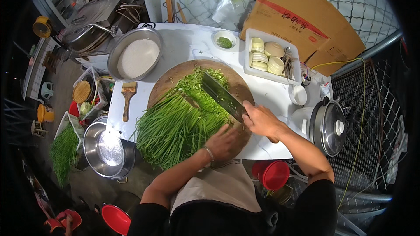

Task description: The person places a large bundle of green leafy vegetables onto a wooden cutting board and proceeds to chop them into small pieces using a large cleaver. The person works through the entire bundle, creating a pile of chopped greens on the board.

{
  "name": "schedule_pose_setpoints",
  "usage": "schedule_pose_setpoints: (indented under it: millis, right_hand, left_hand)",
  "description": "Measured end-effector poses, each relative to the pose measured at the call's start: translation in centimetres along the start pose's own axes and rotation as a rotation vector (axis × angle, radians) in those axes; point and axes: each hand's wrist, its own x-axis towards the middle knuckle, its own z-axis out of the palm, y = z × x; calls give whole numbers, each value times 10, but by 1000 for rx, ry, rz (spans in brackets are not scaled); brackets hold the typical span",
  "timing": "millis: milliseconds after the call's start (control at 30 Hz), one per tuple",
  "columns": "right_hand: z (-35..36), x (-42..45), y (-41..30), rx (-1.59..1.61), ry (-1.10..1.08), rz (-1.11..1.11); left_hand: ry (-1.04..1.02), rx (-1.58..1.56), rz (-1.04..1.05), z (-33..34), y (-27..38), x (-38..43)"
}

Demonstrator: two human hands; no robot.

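Note:
A large bunch of garlic chives lies across the round wooden chopping board, its long leaves hanging over the near left edge. Chopped greens are heaped on the board's far part. My right hand grips a wide-bladed cleaver whose blade slants up and left over the chopped pile. At the board's near edge, my left hand is beside the near right end of the chives, slightly blurred; whether its fingers hold any leaves cannot be made out.
Left on the white table are a metal basin of white grains and a wooden-handled brush. Behind stand a small bowl of greens and a plastic tub of cups. A lidded pot is right; a red bucket is below.

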Motion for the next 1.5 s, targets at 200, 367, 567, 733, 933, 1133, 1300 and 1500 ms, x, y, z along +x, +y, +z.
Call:
schedule_pose_setpoints:
  millis: [200, 367, 567, 733, 933, 1133, 1300, 1500]
  right_hand:
    - [-4, -34, 4, 16, -106, 82]
    - [17, -31, -8, 22, -174, 102]
    - [99, 4, 23, 20, -100, 118]
    - [110, 9, 15, 3, -24, 98]
    - [38, -8, -25, -32, -115, 119]
    - [108, -3, 2, -108, -105, 127]
    - [117, 15, 3, -5, 29, 118]
    - [49, -2, -36, -50, -110, 131]
  left_hand:
    - [-112, 87, 8, -16, -48, -46]
    - [-99, -5, -31, -22, -53, -50]
    - [2, -158, -76, -9, -55, -51]
    - [5, -115, -38, -8, -54, -53]
    - [7, -254, -167, -6, -54, -52]
    - [75, -254, -164, 11, -49, -55]
    - [46, -164, -98, -5, -51, -52]
    - [37, -99, -109, -13, -49, -55]
